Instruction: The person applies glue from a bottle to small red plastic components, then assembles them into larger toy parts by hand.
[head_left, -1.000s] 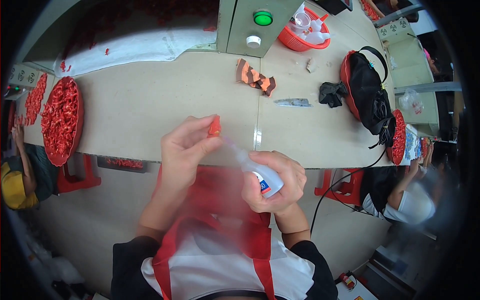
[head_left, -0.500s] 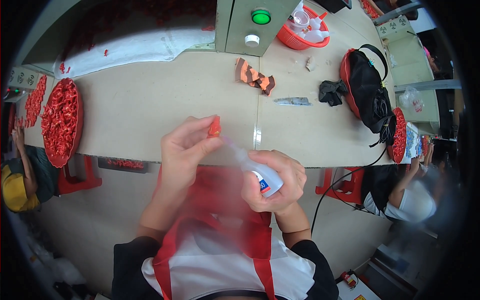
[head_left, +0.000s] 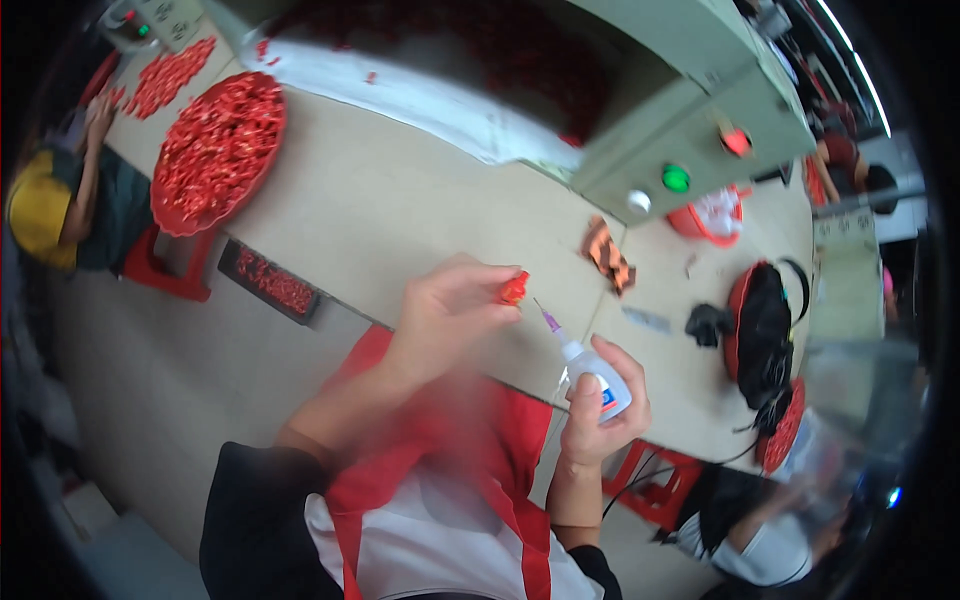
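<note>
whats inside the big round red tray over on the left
The tray holds a heap of small, shiny red pieces. The heap covers its bottom, so anything underneath cannot be seen.

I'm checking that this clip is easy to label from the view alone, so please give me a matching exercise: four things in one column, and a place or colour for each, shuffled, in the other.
Things:
1. small red piece
2. squeeze bottle
3. crumpled strip
4. round knob

Places and colours:
A. orange and dark brown
B. in the right hand, its purple nozzle aimed up and to the left
C. white, beside a green button
D. pinched between the thumb and fingers of the left hand

Right pairs: 1-D, 2-B, 3-A, 4-C
</note>
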